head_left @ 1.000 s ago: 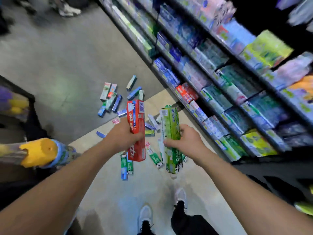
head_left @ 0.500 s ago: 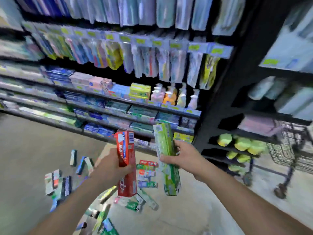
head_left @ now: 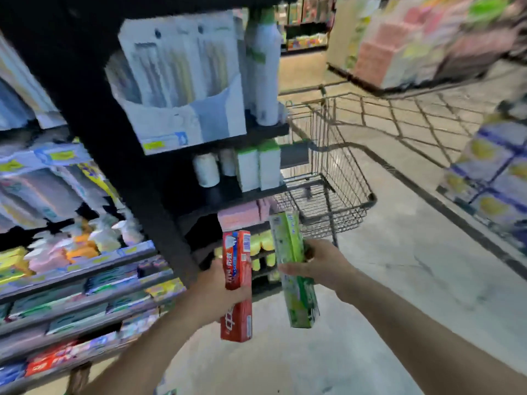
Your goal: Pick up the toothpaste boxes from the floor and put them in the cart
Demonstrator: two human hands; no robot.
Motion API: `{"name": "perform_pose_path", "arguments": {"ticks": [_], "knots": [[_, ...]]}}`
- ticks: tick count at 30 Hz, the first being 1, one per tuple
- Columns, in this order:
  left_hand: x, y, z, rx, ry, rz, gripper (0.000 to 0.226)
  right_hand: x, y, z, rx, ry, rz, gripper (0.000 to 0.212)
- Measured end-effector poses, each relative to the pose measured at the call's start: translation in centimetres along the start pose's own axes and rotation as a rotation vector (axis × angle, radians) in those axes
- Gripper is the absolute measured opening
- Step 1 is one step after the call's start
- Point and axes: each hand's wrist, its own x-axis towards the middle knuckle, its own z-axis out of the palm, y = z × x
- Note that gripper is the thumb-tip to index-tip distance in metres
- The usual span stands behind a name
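My left hand [head_left: 212, 292] grips a red toothpaste box [head_left: 237, 283], held upright in front of me. Just to its right, my right hand [head_left: 319, 265] grips a green toothpaste box [head_left: 296, 269], also upright and tilted slightly. The wire shopping cart [head_left: 342, 178] stands ahead of both hands, past the end of the black shelving, its basket partly hidden by the shelf end. The boxes on the floor are out of view.
Black shelving [head_left: 119, 138] with toothbrush packs, bottles and toothpaste fills the left and centre. Stacked packs [head_left: 490, 178] stand on the right, and more shelves [head_left: 427, 38] at the back right. Grey floor [head_left: 399, 280] lies between me and the cart.
The view has swung right, away from the boxes on the floor, and the cart now stands straight ahead and closer. Both hands still hold their boxes, raised a little.
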Motion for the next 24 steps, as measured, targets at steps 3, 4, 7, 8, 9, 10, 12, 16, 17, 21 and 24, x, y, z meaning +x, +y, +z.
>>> {"name": "perform_pose_path", "arguments": {"ticks": [3,4,7,8,9,10,12,16,17,21,24], "knots": [[4.0,6.8,4.3,0.016,-0.051,0.066,0.054,0.4,2.4,-7.7,0.037,0.095,0.045,0.025],[5.3,8.7,5.5,0.025,-0.073,0.082,0.056,0.5,3.1,-9.9,0.043,0.123,0.059,0.026],[8.8,13.7,8.5,0.072,-0.128,0.140,0.067,1.4,5.1,-15.4,0.054,0.205,0.103,0.028],[9.9,15.2,9.3,0.089,-0.164,0.152,0.067,1.8,5.6,-16.9,0.060,0.228,0.120,0.030],[10.9,16.6,10.0,0.115,-0.193,0.163,0.064,2.4,6.2,-18.2,0.068,0.250,0.138,0.034],[12.0,17.8,10.6,0.138,-0.213,0.164,0.061,3.0,6.6,-19.5,0.074,0.271,0.156,0.036],[14.7,19.5,11.5,0.163,-0.236,0.171,0.067,4.8,7.3,-21.5,0.074,0.300,0.177,0.037],[21.1,21.5,12.7,0.144,-0.276,0.190,0.073,9.5,7.3,-24.6,0.062,0.305,0.182,0.036],[22.4,22.4,12.7,0.130,-0.279,0.182,0.071,11.0,7.1,-25.3,0.052,0.300,0.181,0.036],[29.0,24.2,12.4,0.091,-0.261,0.158,0.064,18.0,5.5,-27.3,0.031,0.285,0.192,0.043],[34.2,25.0,11.6,0.050,-0.222,0.146,0.062,23.4,4.4,-28.6,0.020,0.312,0.209,0.042]]}}
